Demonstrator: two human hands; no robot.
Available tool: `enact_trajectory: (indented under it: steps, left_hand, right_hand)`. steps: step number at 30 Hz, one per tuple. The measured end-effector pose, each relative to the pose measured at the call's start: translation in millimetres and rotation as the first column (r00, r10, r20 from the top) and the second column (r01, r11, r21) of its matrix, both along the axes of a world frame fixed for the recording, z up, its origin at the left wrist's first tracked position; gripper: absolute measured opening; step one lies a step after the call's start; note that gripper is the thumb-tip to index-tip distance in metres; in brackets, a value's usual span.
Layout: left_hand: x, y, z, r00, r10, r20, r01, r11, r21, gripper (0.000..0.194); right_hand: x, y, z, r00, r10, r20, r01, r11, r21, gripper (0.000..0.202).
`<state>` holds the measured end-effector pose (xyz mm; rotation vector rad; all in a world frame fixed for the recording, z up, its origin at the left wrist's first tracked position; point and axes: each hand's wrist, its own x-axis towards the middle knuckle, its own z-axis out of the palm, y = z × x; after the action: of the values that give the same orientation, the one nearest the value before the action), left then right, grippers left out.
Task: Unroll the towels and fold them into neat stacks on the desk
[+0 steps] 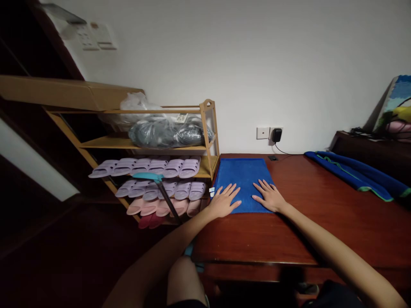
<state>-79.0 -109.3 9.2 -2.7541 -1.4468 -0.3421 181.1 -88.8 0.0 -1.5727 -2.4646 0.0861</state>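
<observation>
We find the blue cloth (245, 177) lying flat on the table (308, 184), reaching near its far edge. The left grip (224, 202) and right grip (270, 197) rest on it, both released, palms down. We judge it light, soft, limp and not fragile; hold is best taken at opposite edges, any layers pinched together.

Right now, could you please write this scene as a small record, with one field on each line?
Left hand: spread palm down on the blue cloth
Right hand: spread palm down on the same cloth, near its right edge
Blue cloth: rectangular, lying flat on the reddish-brown table
Second cloth: blue with green edging, at the table's right side
Left of table: wooden rack with lilac slippers and pink slippers
Behind table: black adapter, plugged in
</observation>
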Motion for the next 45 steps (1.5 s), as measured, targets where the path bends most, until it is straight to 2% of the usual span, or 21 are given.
enact_trajectory:
  steps: [17, 24, 30, 34, 36, 38, 42, 45]
  left_hand:
    - [-11, 55, -0.9, 0.999, 0.029, -0.036, -0.030, 0.999, -0.041, 0.063]
    - [-15, 79, -6.2, 0.999, 0.028, -0.036, -0.029, 0.999, -0.029, 0.064]
    - [-14, 87, -5.7, 0.999, 0.039, -0.031, -0.040, 0.998, -0.044, 0.063]
    - [-12, 86, -2.7, 0.998, 0.049, -0.041, -0.051, 0.997, -0.056, 0.063]
    - [-11, 85, -1.8, 0.998, 0.051, -0.045, -0.054, 0.997, -0.053, 0.063]
    - [-10, 85, -1.4, 0.997, 0.054, -0.050, -0.056, 0.997, -0.048, 0.063]
    - [-10, 87, -2.0, 0.997, 0.051, -0.053, -0.054, 0.997, -0.055, 0.063]
    - [-10, 89, -3.5, 0.998, 0.048, -0.044, -0.050, 0.998, -0.046, 0.064]
  right_hand:
    - [-10, 52, -4.3, 0.999, -0.032, 0.014, 0.032, 0.999, 0.003, 0.078]
    - [-11, 72, -3.6, 0.999, -0.035, 0.012, 0.035, 0.999, -0.016, 0.079]
    - [-12, 82, -3.6, 1.000, -0.018, -0.007, 0.018, 1.000, -0.020, 0.081]
    - [-5, 85, -4.2, 1.000, -0.001, -0.022, 0.000, 0.999, -0.036, 0.076]
    - [12, 85, -3.8, 0.999, -0.021, -0.029, 0.019, 0.999, -0.047, 0.071]
    - [44, 83, -2.4, 0.995, -0.095, -0.032, 0.093, 0.994, -0.049, 0.069]
    - [142, 66, 2.2, 0.937, -0.349, -0.006, 0.348, 0.936, -0.044, 0.070]
    - [222, 42, 2.0, 0.842, -0.538, 0.028, 0.539, 0.841, -0.043, 0.069]
